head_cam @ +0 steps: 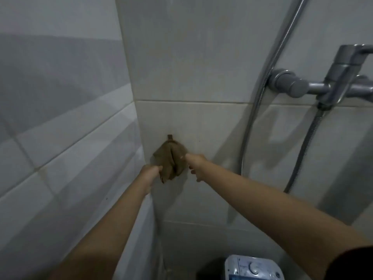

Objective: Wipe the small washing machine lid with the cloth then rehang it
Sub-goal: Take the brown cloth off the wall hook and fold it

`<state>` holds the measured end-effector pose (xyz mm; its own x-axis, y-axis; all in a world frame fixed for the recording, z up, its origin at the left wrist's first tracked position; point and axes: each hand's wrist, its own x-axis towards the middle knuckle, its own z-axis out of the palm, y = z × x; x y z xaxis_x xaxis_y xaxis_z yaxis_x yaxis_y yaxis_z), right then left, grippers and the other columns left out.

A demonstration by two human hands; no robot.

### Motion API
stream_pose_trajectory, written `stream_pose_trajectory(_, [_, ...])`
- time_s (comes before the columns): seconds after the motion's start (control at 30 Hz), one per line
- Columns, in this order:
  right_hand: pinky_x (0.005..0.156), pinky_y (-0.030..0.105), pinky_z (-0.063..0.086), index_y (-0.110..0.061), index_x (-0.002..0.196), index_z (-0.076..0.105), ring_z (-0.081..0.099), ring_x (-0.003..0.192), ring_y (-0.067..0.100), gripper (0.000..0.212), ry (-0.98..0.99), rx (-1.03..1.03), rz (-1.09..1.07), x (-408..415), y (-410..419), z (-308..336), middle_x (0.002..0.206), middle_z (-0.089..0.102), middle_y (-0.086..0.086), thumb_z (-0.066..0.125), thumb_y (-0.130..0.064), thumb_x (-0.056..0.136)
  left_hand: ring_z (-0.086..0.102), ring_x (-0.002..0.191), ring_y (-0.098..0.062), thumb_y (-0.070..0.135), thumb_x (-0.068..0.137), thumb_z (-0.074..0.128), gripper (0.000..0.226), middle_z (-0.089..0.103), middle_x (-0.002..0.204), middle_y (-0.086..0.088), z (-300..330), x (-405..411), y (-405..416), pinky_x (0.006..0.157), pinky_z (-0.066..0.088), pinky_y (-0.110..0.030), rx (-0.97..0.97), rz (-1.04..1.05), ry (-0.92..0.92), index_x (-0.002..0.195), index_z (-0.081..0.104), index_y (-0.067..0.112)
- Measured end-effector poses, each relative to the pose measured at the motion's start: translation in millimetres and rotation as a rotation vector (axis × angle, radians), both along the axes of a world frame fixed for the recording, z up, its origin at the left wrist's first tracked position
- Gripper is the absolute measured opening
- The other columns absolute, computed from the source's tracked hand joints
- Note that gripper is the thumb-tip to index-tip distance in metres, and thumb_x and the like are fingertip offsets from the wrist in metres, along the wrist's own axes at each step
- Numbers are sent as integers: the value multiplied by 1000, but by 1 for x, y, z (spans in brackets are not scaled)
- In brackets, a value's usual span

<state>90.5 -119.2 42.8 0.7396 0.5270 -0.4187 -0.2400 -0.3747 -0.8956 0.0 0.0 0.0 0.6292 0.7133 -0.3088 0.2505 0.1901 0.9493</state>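
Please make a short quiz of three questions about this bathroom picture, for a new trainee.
1. True or false: the brown cloth lies on the washing machine.
2. Which hand grips the cloth's lower edge? A) left hand B) right hand
3. Fill in: the cloth hangs from a small ___ on the tiled wall.

Key: 1. False, it hangs on the wall. 2. A. 3. hook.
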Motion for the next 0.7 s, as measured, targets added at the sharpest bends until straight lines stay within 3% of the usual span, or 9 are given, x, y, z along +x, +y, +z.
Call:
stream_pose_trajectory(0.07, [107,51,31,-9,142,33,36,135,36,63,27,5,-6,-7,1,1,149,36,14,57,-27,88,60,105,-33,11,91,54,32,61,122,-18,1,1,2,97,48,-48,-20,29,-72,121,56,-2])
stream_pose_trajectory(0.17, [109,60,25,-11,144,29,34,136,39,65,79,11,0,-7,4,-4,150,34,15,57,-28,87,57,115,-32,6,91,53,31,59,127,-19,0,5,3,101,45,-46,-81,63,-148,121,57,0])
stream_pose_trajectory(0.27, [90,42,40,-7,141,33,45,127,34,65,62,20,-38,7,29,-12,143,44,14,60,-27,86,55,117,-29,1,91,51,38,57,130,-16,4,17,18,92,47,-33,-112,103,-150,128,51,-4])
stream_pose_trajectory(0.33, [79,33,42,-1,134,43,53,114,33,54,-3,35,-92,8,30,-14,130,54,14,58,-21,86,56,111,-27,0,93,46,35,59,122,-13,1,18,17,83,49,-34,-140,86,-162,128,51,-3])
stream_pose_trajectory(0.43, [80,35,45,1,123,53,55,99,31,39,-56,96,-172,13,27,-15,110,58,15,47,-18,89,60,104,-30,1,93,43,34,61,122,-16,2,18,14,87,50,-41,-166,84,-195,126,54,2])
stream_pose_trajectory(0.63, [82,31,38,0,122,50,52,102,30,35,-260,174,-162,13,11,16,113,55,15,41,-21,95,61,104,-32,0,94,41,33,61,124,-18,20,15,20,90,50,-43,-174,99,-234,124,55,1])
stream_pose_trajectory(0.7, [81,31,37,-2,115,50,50,99,28,30,-326,210,-147,14,4,32,101,53,11,42,-24,96,61,98,-31,1,95,39,32,60,122,-18,31,14,15,90,48,-44,-189,60,-267,123,54,-1])
